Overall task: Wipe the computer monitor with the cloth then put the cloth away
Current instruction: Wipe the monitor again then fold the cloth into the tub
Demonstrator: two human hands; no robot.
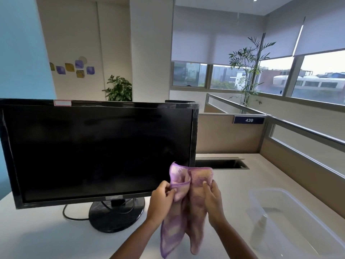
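Observation:
A black computer monitor [97, 150] stands on a round base on the white desk, its screen dark. A purple and peach cloth [186, 206] hangs folded in the air in front of the monitor's lower right corner. My left hand [161, 202] pinches the cloth's left fold and my right hand [213, 202] grips its right fold. The cloth's lower ends dangle free below both hands. The cloth's top edge overlaps the screen's corner in view; whether it touches is unclear.
A clear plastic bin [291, 217] sits on the desk [46, 238] at the right with a spray bottle [260, 230] inside. A black cable [71, 216] loops by the monitor base. A cable slot [220, 163] and beige partitions [229, 137] lie behind.

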